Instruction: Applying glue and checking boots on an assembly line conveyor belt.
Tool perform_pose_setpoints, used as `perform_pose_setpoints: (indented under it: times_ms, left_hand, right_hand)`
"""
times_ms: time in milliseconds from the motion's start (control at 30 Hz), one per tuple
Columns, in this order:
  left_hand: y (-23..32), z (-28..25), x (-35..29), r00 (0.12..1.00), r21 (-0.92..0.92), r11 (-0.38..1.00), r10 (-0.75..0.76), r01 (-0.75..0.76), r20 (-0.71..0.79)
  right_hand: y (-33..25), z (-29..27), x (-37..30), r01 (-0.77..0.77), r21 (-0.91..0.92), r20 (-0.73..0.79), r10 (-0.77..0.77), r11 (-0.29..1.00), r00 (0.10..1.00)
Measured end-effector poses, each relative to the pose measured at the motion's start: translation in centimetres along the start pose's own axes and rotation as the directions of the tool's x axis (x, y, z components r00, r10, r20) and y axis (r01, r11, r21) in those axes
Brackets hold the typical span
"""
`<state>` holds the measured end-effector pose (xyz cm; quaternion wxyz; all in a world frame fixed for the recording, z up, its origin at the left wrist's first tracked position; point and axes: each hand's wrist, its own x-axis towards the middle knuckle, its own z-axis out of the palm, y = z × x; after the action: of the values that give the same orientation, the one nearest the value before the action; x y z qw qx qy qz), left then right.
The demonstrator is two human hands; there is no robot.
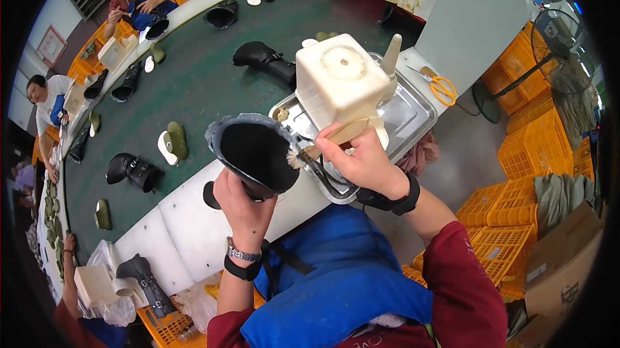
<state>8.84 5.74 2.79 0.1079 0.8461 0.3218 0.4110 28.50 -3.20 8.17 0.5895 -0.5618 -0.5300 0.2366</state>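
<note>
A black boot (258,154) is gripped from below by my left hand (239,202), its wide opening with a greyish, ragged rim turned up toward me. Fingers of my right hand (365,160) are closed around a wooden-handled brush (349,130). Its pale bristles are at the right edge of the boot's opening; whether they touch it I cannot tell. Just beyond my right hand, a white plastic container (336,83) with a cone-shaped spout stands on a metal tray (420,112).
A green belt (213,83) carries black boots (134,170), green pieces and white insoles (166,147). Orange-handled scissors (442,89) lie right of the tray. Orange crates (536,144), a cardboard box (565,270) and a fan (558,51) stand to the right. Other people work along the belt's left side.
</note>
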Motion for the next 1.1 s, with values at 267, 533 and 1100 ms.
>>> perform_pose_setpoints:
  times_ms: [267,533,1100]
  left_hand:
    - [-1.7,0.5,0.1,0.981,0.183,0.978,0.130,-0.102,-0.144]
    - [-2.0,0.5,-0.5,0.980,0.150,0.983,0.127,-0.104,-0.154]
    - [-5.4,-2.4,0.6,0.808,-0.840,-0.003,-0.272,0.543,0.523]
  right_hand:
    - [-1.0,0.6,-0.7,-0.301,0.180,0.171,0.272,0.936,0.947]
    - [1.1,1.1,-0.6,-0.188,0.097,0.073,0.181,0.977,0.981]
    - [0.2,-3.8,-0.2,-0.057,0.254,-0.299,0.134,0.966,0.945]
